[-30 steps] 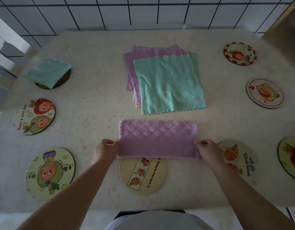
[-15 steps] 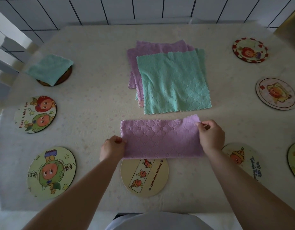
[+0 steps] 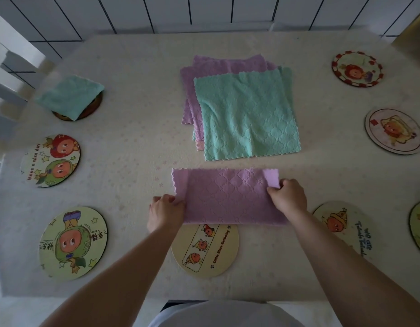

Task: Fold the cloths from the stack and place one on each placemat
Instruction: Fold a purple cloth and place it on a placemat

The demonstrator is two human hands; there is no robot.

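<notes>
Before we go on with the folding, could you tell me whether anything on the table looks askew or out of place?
The stack of unfolded cloths is untidy: the top teal cloth lies skewed, purple ones fanning out beneath. The folded teal cloth overhangs its round placemat off-centre. Nothing looks spilled or damaged.

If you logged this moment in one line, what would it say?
step: folding purple cloth | left hand: grips left end | right hand: pinches right end | placed: one green cloth

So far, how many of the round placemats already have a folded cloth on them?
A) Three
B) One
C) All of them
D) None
B: only the far-left placemat carries a folded teal cloth; the other mats lie bare apart from the near one, whose far edge the purple cloth overlaps while both hands hold it.
</notes>
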